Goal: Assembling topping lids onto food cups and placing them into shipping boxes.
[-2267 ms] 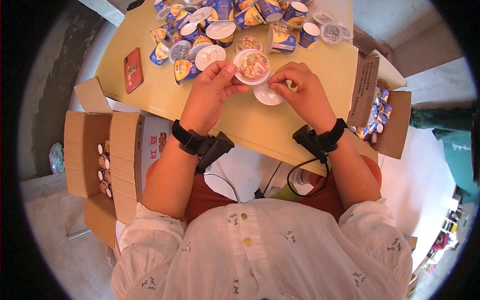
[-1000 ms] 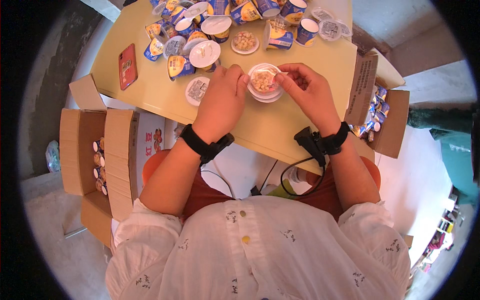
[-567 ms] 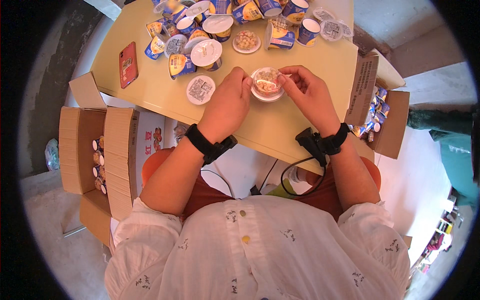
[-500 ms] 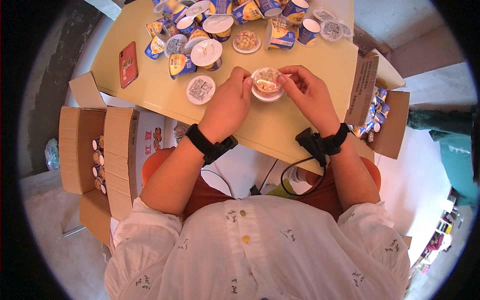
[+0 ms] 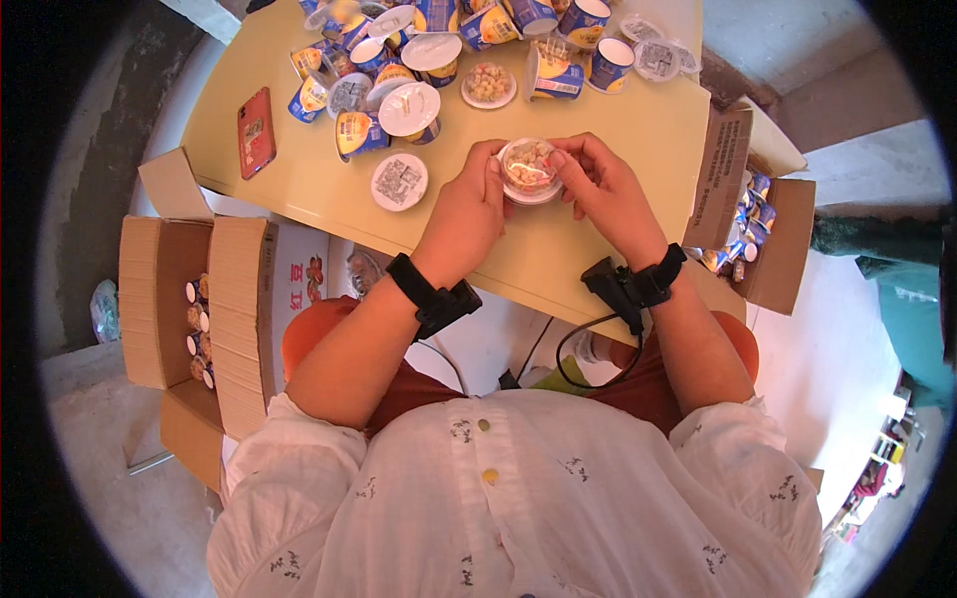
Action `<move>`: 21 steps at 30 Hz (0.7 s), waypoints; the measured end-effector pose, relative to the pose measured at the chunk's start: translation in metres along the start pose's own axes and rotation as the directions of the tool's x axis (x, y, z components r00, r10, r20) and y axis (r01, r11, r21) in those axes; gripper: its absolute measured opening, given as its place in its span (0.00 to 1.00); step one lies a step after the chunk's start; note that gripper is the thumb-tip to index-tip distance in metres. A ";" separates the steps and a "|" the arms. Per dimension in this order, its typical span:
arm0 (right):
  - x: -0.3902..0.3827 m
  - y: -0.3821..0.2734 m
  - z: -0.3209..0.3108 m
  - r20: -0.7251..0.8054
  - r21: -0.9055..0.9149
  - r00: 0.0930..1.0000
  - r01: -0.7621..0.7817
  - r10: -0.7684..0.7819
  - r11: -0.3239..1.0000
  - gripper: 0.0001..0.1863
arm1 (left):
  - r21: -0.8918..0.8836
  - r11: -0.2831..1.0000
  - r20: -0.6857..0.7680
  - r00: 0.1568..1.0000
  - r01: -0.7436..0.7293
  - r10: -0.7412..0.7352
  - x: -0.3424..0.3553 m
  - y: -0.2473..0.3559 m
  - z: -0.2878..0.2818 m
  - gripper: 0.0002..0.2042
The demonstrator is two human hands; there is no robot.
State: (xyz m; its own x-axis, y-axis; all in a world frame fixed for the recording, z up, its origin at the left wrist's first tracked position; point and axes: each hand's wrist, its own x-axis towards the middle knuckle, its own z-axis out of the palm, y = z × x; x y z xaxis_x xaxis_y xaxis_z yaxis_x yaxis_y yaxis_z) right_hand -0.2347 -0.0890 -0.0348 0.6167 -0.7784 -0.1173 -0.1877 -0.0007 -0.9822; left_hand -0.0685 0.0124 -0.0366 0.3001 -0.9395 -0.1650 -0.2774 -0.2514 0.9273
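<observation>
A small cup [image 5: 528, 171] with a clear domed lid stands between my hands over the table's near part. Pale and reddish pieces of food show through the dome. My left hand [image 5: 469, 209] is closed against the cup's left side, with its thumb along the rim. On the other side my right hand [image 5: 610, 189] grips the rim between thumb and curled fingers. The cup's lower wall is hidden beneath the lid and fingers. Left of my left hand lies a round white lid [image 5: 400, 181] printed with a square code. Farther off, another food-filled domed lid [image 5: 488, 86] rests on the table.
Several blue and yellow cups [image 5: 361, 134] and loose lids are heaped along the yellow table's [image 5: 319, 189] far side. A red phone [image 5: 256, 134] lies at left. Open cardboard boxes with cups stand at left [image 5: 239, 319] and right [image 5: 780, 249].
My left hand has shifted slightly right and down, its fingers now closer around the cup. The fingers of my right hand have curled lower beside the rim.
</observation>
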 end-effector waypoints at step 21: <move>-0.005 0.002 0.005 0.016 0.018 0.998 0.061 -0.061 0.998 0.19 | 0.017 0.951 -0.058 0.949 -0.309 0.309 0.012 -0.014 0.019 0.34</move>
State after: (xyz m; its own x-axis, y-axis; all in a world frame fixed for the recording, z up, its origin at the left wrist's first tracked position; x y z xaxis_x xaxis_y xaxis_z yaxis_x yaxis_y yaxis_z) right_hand -0.2346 -0.0819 -0.0374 0.6391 -0.7668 -0.0592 -0.1359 -0.0369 -0.9900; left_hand -0.0780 0.0002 -0.0576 0.2520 -0.9560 0.1499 -0.3717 0.0474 0.9272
